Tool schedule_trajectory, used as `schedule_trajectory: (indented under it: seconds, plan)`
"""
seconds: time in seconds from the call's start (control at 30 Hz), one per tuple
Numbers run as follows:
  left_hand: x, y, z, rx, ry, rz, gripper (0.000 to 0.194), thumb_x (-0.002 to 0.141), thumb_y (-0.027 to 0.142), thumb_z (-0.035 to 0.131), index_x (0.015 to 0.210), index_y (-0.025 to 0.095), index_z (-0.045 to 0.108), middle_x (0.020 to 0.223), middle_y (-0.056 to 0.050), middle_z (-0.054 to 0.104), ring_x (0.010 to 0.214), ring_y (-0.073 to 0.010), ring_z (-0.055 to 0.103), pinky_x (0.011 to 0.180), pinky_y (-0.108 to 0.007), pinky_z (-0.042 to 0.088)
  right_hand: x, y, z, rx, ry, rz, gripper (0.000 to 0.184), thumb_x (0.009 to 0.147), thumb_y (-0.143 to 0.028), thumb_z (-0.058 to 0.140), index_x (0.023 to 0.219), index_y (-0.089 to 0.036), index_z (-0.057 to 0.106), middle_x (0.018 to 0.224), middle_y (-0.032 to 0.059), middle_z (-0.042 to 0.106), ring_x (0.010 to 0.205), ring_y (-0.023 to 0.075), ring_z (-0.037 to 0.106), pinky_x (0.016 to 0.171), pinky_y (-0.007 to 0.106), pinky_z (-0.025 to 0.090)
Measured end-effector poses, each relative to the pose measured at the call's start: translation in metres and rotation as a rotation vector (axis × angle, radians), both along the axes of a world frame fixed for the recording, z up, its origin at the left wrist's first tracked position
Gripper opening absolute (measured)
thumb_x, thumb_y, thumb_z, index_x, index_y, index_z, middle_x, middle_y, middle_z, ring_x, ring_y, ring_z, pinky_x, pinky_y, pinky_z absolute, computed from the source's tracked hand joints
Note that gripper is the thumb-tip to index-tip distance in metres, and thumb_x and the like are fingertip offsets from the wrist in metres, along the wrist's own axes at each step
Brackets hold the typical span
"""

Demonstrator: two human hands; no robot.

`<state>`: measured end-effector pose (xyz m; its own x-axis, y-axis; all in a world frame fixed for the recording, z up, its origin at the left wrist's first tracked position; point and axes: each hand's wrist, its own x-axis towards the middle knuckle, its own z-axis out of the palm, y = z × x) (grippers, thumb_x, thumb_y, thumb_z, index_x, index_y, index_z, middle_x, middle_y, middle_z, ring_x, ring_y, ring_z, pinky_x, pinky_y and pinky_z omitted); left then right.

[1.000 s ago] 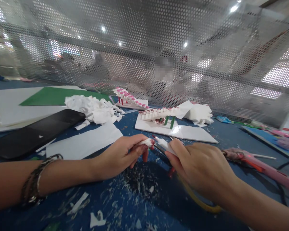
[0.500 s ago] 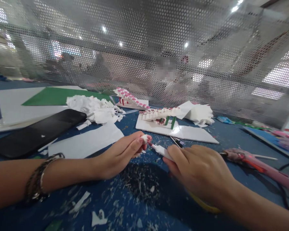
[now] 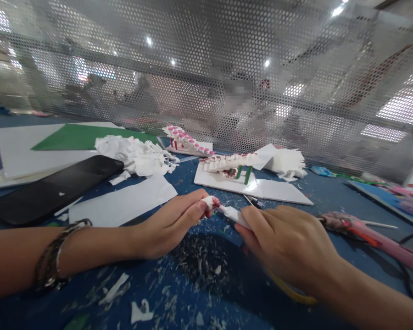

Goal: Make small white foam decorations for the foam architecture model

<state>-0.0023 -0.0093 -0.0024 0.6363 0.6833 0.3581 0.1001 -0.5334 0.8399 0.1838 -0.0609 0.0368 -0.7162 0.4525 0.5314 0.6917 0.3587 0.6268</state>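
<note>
My left hand (image 3: 170,224) pinches a small white roll with a red-stained end (image 3: 211,202) between thumb and fingers. My right hand (image 3: 289,245) is closed round a white marker-like pen (image 3: 232,214), and the pen's tip touches the red end of the roll. Both hands hover just above the blue table (image 3: 199,293), over a patch of dark and white scraps (image 3: 201,259). A beaded bracelet (image 3: 51,256) is on my left wrist.
A black phone (image 3: 51,188) lies at left on white sheets (image 3: 120,204); a green sheet (image 3: 86,136) and crumpled white paper (image 3: 136,156) lie behind. Two small white-and-pink models (image 3: 227,165) stand on white card. A pink glue gun (image 3: 371,238) lies at right. Perforated metal screen (image 3: 206,68) behind.
The right hand's pen has shifted slightly so that its tip meets the roll's red end; the left hand has turned the roll a little. Nothing else has moved.
</note>
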Motion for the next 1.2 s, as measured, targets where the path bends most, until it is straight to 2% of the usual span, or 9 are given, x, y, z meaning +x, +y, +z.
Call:
schedule_trajectory:
  seconds: [0.1,0.27,0.57,0.8,0.87,0.97,1.07,1.2]
  plan:
    - [-0.0002,-0.0005,0.0021,0.064,0.018,-0.008,0.028,0.088,0.029,0.024,0.075,0.018,0.046,0.069,0.002,0.045,0.063,-0.0094,0.042,0.060,-0.019,0.036,-0.0002,-0.0003,0.0010,-0.001,0.011,0.006,0.037,0.090,-0.026,0.022,0.058,-0.019,0.039,0.035,-0.0046,0.043,0.031,0.0085,0.036,0.042,0.025,0.019]
    - [-0.0002,-0.0003,0.0028,0.065,0.024,-0.009,0.032,0.089,0.030,0.020,0.076,0.017,0.047,0.071,0.001,0.047,0.066,-0.0105,0.044,0.062,-0.019,0.037,-0.0012,-0.0005,0.0016,-0.009,0.010,-0.009,0.037,0.090,-0.025,0.021,0.058,-0.019,0.039,0.035,-0.0047,0.043,0.031,0.0090,0.036,0.041,0.025,0.018]
    - [-0.0005,-0.0012,0.0039,0.114,0.037,-0.019,0.029,0.088,0.026,0.020,0.072,0.017,0.043,0.064,0.003,0.040,0.057,-0.0092,0.037,0.055,-0.018,0.034,-0.0015,-0.0010,-0.0003,-0.017,0.004,-0.004,0.036,0.090,-0.025,0.020,0.059,-0.020,0.039,0.036,-0.0041,0.044,0.031,0.0099,0.038,0.041,0.025,0.020]
    - [0.0002,-0.0003,0.0025,0.068,0.037,-0.008,0.032,0.089,0.031,0.020,0.073,0.017,0.045,0.068,0.002,0.044,0.063,-0.0099,0.041,0.062,-0.019,0.037,-0.0001,-0.0024,-0.0012,-0.043,0.002,0.022,0.031,0.089,-0.024,0.025,0.061,-0.021,0.040,0.040,-0.0043,0.046,0.034,0.0104,0.038,0.041,0.026,0.022]
    - [0.0000,-0.0006,0.0038,0.070,0.034,-0.014,0.032,0.088,0.031,0.020,0.071,0.017,0.043,0.066,0.002,0.042,0.061,-0.0097,0.040,0.059,-0.019,0.036,0.0012,-0.0017,-0.0006,-0.041,-0.009,0.069,0.024,0.087,-0.020,0.029,0.068,-0.020,0.043,0.055,-0.0009,0.057,0.044,0.0113,0.048,0.043,0.025,0.028]
    - [-0.0002,-0.0010,0.0052,0.065,0.037,-0.021,0.032,0.088,0.032,0.020,0.072,0.017,0.043,0.066,0.002,0.042,0.060,-0.0100,0.040,0.057,-0.019,0.037,0.0043,-0.0004,-0.0004,0.000,-0.059,0.153,0.013,0.084,-0.014,0.035,0.080,-0.017,0.047,0.090,0.0069,0.063,0.078,0.0168,0.057,0.058,0.026,0.039]
    - [-0.0003,-0.0007,0.0044,0.047,0.050,-0.022,0.033,0.088,0.033,0.019,0.074,0.017,0.045,0.070,0.000,0.046,0.065,-0.0113,0.044,0.061,-0.020,0.040,0.0071,-0.0001,-0.0020,0.036,-0.088,0.227,0.012,0.082,-0.015,0.039,0.084,-0.017,0.050,0.107,0.0071,0.057,0.101,0.0216,0.049,0.074,0.031,0.041]
    - [-0.0012,0.0005,0.0016,0.073,0.051,-0.027,0.033,0.089,0.034,0.020,0.075,0.017,0.045,0.072,0.000,0.047,0.068,-0.0116,0.045,0.067,-0.022,0.041,0.0076,-0.0015,-0.0045,0.065,-0.089,0.260,0.015,0.080,-0.015,0.044,0.091,-0.017,0.054,0.116,0.0019,0.052,0.113,0.0189,0.040,0.089,0.033,0.037]
